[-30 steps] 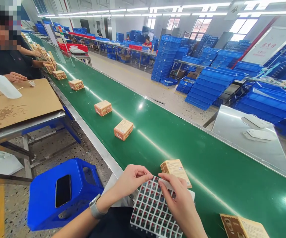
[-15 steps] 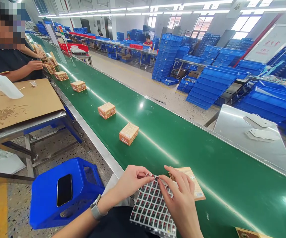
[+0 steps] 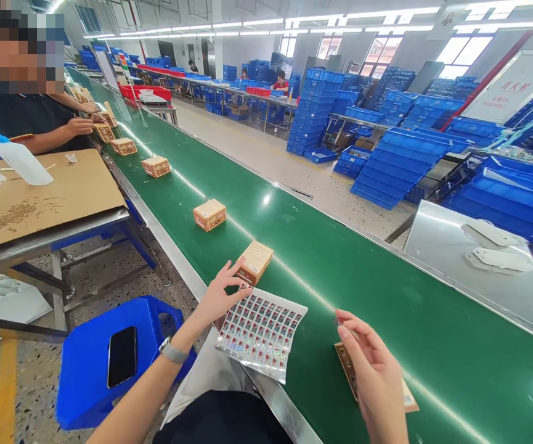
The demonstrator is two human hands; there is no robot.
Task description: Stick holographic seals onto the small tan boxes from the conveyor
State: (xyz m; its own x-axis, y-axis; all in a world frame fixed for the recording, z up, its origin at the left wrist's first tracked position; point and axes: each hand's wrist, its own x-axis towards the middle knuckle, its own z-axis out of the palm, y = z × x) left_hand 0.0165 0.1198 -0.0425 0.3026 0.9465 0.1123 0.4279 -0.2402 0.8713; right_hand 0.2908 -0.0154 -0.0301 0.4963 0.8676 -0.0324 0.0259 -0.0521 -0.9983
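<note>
My left hand point(image 3: 220, 297) pinches the upper left corner of a sheet of stickers point(image 3: 262, 330), printed with rows of small dark-and-red labels. The sheet hangs over the near edge of the green conveyor belt point(image 3: 321, 271), its right side curling. Just beyond my left fingertips sits a brown-and-cream carton point(image 3: 254, 262). My right hand point(image 3: 377, 373) is closed in a pinch, with a small dark sticker point(image 3: 339, 319) at its fingertips. Below and partly behind that hand lies another carton point(image 3: 347, 370), mostly hidden.
Farther up the belt stand more cartons point(image 3: 209, 215). A co-worker point(image 3: 30, 117) handles cartons at the left, beside a cardboard-topped table point(image 3: 81, 185) with a bottle point(image 3: 26, 161). A phone point(image 3: 122, 356) lies on a blue stool point(image 3: 81, 339). A metal table point(image 3: 442, 240) adjoins the belt's far side.
My hands have come apart: the left has carried the sticker sheet up and left toward a carton, while the right has left the sheet, moving right over another carton. The cartons sit farther right in view.
</note>
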